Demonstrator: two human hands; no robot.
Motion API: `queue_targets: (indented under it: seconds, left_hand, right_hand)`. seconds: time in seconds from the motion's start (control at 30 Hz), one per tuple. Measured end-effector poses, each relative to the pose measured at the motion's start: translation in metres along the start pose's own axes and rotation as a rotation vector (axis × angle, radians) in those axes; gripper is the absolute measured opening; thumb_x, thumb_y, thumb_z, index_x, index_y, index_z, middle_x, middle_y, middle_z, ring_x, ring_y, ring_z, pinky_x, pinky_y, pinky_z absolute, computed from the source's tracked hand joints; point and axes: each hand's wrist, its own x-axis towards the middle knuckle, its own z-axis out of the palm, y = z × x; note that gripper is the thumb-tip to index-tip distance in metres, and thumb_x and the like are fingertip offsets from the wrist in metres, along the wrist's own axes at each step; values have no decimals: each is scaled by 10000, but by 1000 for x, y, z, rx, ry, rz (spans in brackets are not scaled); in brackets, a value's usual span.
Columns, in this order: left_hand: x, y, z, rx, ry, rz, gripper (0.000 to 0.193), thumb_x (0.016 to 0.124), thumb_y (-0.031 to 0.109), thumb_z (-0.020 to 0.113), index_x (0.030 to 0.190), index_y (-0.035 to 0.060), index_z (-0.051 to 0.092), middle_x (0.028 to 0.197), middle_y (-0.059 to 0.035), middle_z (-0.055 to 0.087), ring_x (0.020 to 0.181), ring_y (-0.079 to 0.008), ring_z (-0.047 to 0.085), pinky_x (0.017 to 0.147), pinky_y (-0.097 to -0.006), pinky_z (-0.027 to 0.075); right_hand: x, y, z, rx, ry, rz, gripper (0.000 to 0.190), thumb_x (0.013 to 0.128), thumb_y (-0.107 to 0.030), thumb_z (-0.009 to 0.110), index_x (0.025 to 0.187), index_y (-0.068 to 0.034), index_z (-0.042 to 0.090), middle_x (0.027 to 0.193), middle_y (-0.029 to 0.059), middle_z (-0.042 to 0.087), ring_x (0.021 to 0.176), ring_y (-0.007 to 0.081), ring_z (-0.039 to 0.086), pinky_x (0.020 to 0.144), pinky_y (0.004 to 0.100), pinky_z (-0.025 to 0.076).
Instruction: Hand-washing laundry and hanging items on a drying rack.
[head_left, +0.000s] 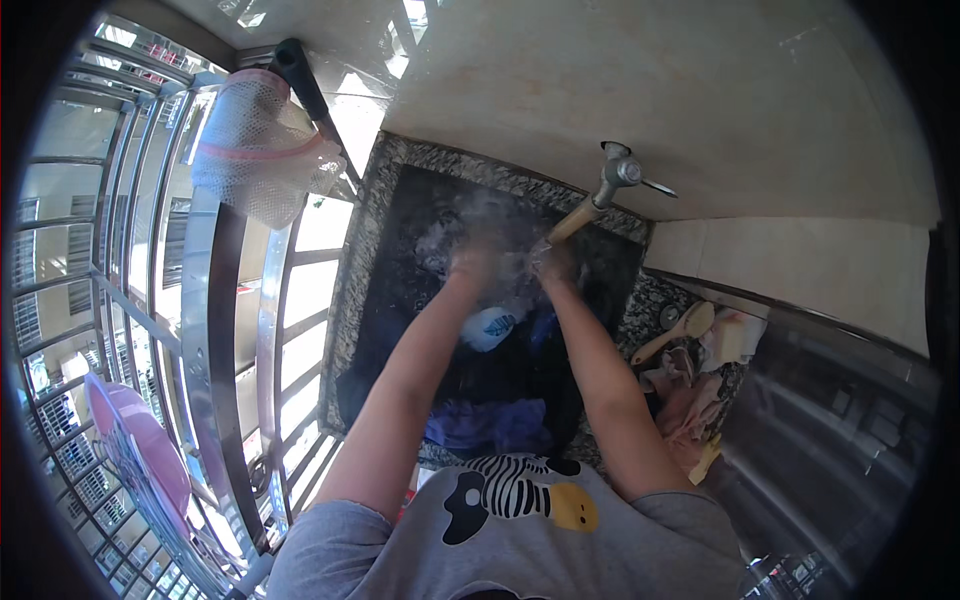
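Note:
Both of my hands are down in a dark sink (382, 315) with a speckled stone rim, amid splashing water. My left hand (474, 256) is blurred by motion, and its fingers cannot be made out. Just below the mouth of the wall tap (621, 172), my right hand (556, 265) is also blurred; whether either hand grips anything is hidden by water and blur. Between my forearms lies a white item (489, 328) with a blue leaf print. A purple-blue cloth (487, 424) rests at the sink's near side.
On the right ledge lie a wooden-handled brush (682, 331), a pale block like soap (727, 339) and crumpled pink cloth (690, 412). A white mesh bag (255, 165) hangs at upper left beside a black handle (298, 75). Metal bars (199, 300) and a pink basin (150, 442) stand left.

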Motion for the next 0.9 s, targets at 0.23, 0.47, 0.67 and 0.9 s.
queue_targets:
  seconds: [0.23, 0.47, 0.67, 0.9]
  left_hand:
    - [-35, 1, -41, 375, -332, 224, 316, 839, 324, 635, 1046, 94, 701, 1143, -226, 594, 908, -331, 697, 776, -428, 569]
    - [-81, 27, -131, 110, -292, 385, 295, 856, 341, 638, 1088, 165, 685, 1030, -155, 632, 864, -325, 688, 751, -437, 557]
    - [-68, -16, -102, 36, -482, 653, 551, 716, 505, 738, 1166, 198, 656, 1067, -154, 671, 1097, -302, 611, 1017, -486, 424]
    - [-60, -31, -177, 558, -150, 719, 468, 778, 601, 637, 887, 165, 763, 912, -61, 693, 1072, -200, 621, 1179, -556, 142]
  right_hand:
    - [-129, -159, -107, -469, 99, -361, 309, 788, -176, 684, 1095, -139, 683, 1212, 195, 556, 1051, 410, 596, 899, 490, 494]
    - [-180, -167, -115, -569, -322, -888, 191, 736, -147, 726, 914, -92, 686, 992, 112, 644, 933, 315, 638, 1049, 503, 389]
    - [-267, -258, -182, -539, -642, -1070, 137, 811, -128, 681, 740, -45, 598, 831, 108, 622, 752, 324, 615, 720, 430, 480]
    - [-266, -236, -248, -919, -679, -543, 449, 960, -314, 488, 664, -4, 621, 655, 220, 608, 697, 439, 617, 685, 493, 496]
